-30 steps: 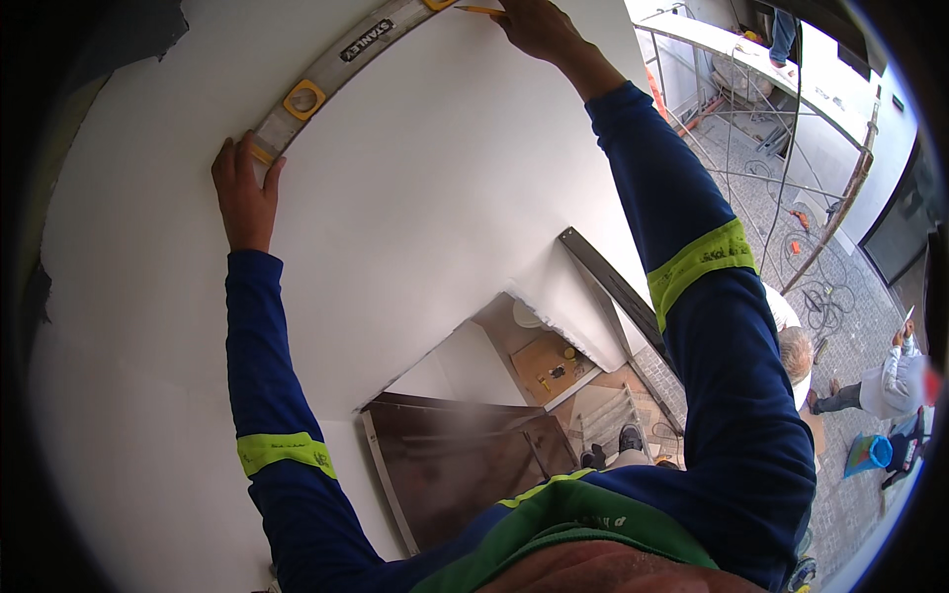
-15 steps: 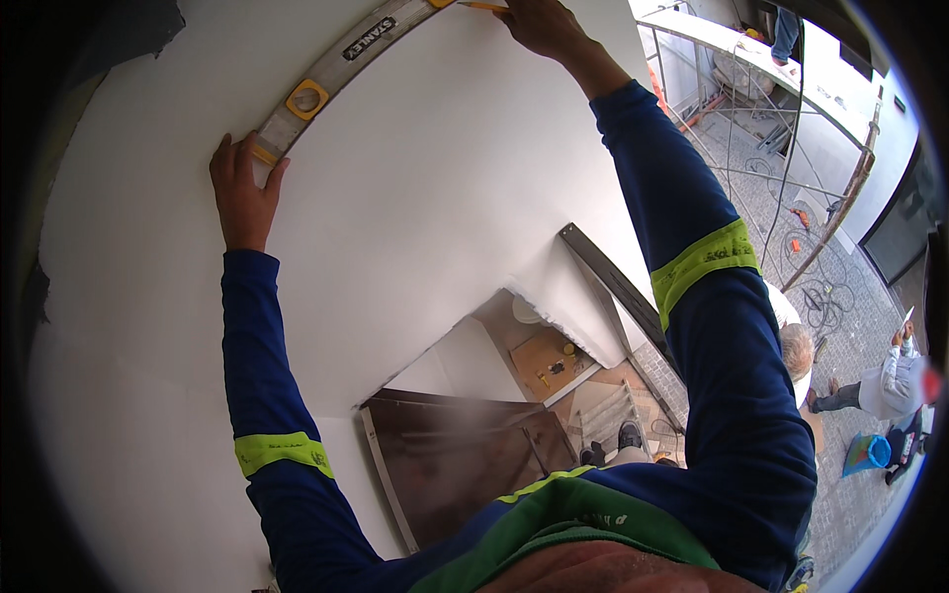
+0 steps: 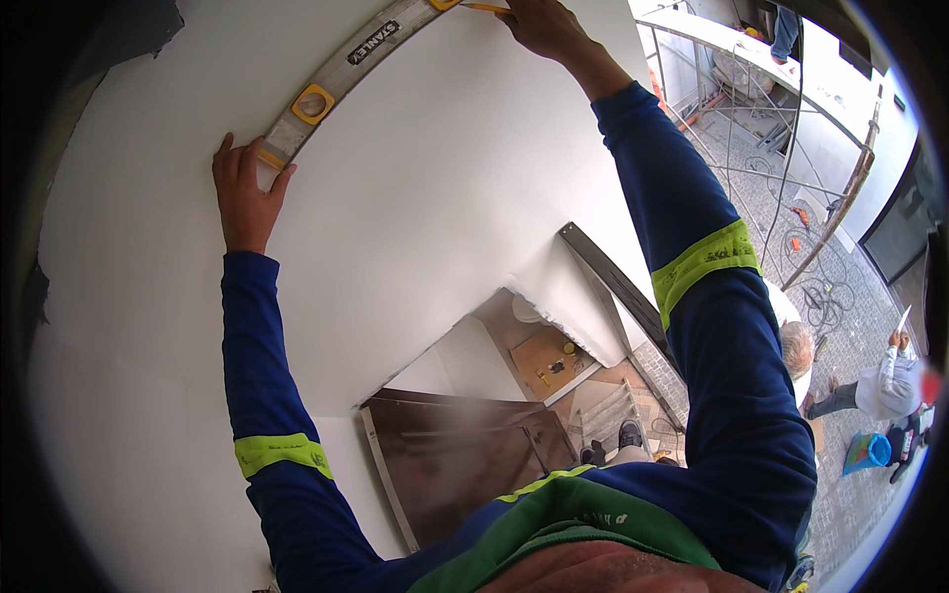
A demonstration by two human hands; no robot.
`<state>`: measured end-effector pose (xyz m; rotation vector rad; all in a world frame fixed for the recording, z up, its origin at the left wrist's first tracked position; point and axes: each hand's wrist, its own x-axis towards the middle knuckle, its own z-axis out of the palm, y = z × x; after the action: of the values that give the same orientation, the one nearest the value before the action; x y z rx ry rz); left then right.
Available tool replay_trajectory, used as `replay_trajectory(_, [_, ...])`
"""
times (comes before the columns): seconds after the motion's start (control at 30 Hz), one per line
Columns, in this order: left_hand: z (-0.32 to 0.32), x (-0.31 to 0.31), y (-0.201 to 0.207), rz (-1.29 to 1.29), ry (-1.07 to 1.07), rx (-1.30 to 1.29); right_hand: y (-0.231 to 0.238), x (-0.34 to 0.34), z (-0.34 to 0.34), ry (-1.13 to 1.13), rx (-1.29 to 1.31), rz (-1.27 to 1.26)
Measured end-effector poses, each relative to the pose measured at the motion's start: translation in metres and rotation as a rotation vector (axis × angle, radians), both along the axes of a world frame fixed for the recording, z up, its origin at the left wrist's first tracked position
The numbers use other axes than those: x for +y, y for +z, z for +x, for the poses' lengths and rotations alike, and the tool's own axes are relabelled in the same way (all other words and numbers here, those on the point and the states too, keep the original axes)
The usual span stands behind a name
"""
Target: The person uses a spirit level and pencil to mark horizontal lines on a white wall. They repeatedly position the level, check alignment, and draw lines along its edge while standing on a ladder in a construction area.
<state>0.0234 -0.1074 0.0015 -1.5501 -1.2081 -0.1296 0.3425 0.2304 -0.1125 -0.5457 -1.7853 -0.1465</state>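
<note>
Little displacement is recorded against the earlier frames: the left hand (image 3: 244, 195) has been shifted only slightly along the white wall (image 3: 435, 198), and the spirit level (image 3: 341, 74) has been kept at nearly the same slant. The right hand (image 3: 547, 25) has stayed at the upper end of the level, close to the top edge of the view.

The spirit level, a long grey bar with yellow fittings, is pressed flat against the wall, running from lower left to upper right. Its lower end is pinned by the left hand, whose fingers are spread flat with the tips laid on and beside the end cap. At the upper end, the right hand is closed on a thin yellow pencil (image 3: 484, 8), the tip of which is laid just beside the edge of the level. The two hands are held well apart, one at each end of the bar.

Both arms are covered by blue sleeves with yellow-green reflective bands (image 3: 704, 260). Below the wall panel, a dark brown door (image 3: 465, 465) is seen. At the right, metal scaffolding (image 3: 751, 109) is seen, with another person (image 3: 870, 390) beside a blue bucket (image 3: 868, 452) on paved ground.
</note>
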Motion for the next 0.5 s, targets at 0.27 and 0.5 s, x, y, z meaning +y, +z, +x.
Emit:
replay_trajectory(0.27, [-0.0004,-0.0002,-0.0005,-0.008,-0.005,0.006,-0.0004,0.0032,-0.0017,-0.006,0.001,-0.011])
replay_trajectory(0.5, [-0.0025,-0.0037,-0.0054,-0.005,-0.022,-0.017,-0.0081,-0.002,-0.0034,0.006,0.014,-0.024])
